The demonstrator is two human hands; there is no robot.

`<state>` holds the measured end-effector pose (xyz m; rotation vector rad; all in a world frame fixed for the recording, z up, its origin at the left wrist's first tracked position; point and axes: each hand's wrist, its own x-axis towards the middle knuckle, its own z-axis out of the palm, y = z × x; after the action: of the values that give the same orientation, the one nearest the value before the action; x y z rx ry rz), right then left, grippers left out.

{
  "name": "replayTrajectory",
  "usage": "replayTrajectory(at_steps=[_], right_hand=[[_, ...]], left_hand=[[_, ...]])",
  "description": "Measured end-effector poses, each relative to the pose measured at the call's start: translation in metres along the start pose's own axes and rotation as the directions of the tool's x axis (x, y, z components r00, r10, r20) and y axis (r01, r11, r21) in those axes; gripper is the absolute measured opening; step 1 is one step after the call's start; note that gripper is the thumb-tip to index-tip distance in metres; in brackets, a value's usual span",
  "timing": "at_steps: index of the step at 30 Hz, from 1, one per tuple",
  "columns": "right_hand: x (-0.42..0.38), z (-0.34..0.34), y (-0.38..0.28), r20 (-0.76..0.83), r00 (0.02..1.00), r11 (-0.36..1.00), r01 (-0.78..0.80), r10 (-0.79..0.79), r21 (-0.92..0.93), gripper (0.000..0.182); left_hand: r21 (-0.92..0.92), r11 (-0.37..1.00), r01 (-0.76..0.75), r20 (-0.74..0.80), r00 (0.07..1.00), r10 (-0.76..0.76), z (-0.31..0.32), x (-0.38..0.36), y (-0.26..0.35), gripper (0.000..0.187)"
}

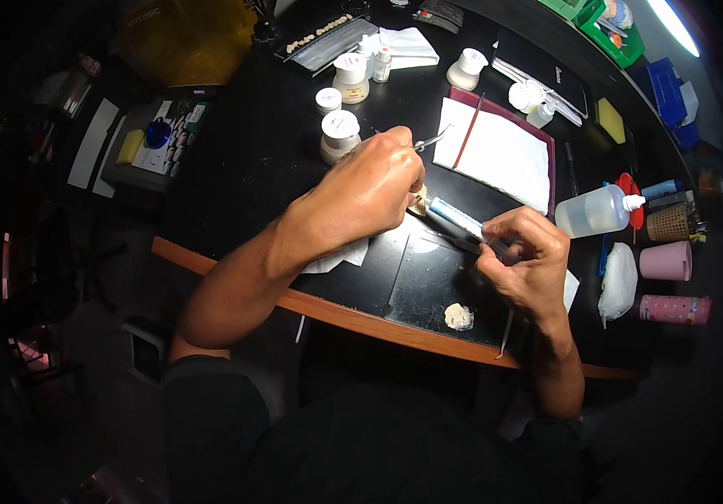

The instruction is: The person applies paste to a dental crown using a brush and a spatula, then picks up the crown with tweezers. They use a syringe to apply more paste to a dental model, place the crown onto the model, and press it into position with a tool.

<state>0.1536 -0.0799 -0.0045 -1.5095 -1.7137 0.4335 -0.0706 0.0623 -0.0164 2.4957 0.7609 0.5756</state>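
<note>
Over the black tabletop, my left hand (pixel 378 172) is closed on a thin metal tool (pixel 435 139) whose curved tip points to the upper right. Just below its fingers shows a small beige piece (pixel 418 202); how it is held is hidden. My right hand (pixel 529 252) pinches a pen-like tube (pixel 458 220), white and blue, with its end close to the beige piece. A dark thin tool lies along the tube's lower side. Beneath my hands are a dark glossy plate (pixel 428 281) and a cream-coloured lump (pixel 458 317) near the front edge.
White-lidded jars (pixel 340 130) stand behind my left hand. A brush (pixel 469 134) lies on a white pad (pixel 504 155) in a dark red tray. To the right are a clear squeeze bottle (pixel 592 212), a pink cup (pixel 665 261) and a patterned pink container (pixel 674 309).
</note>
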Motion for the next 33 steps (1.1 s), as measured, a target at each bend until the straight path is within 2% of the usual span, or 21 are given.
replayTrajectory(at_steps=[33], right_hand=[[-0.0005,0.0022,0.0014,-0.001,1.000,1.000,0.010,-0.010,-0.004,0.016]], left_hand=[[0.024,1.000,0.017,0.022,1.000,-0.018,-0.0020,-0.0001,0.0029,0.019]])
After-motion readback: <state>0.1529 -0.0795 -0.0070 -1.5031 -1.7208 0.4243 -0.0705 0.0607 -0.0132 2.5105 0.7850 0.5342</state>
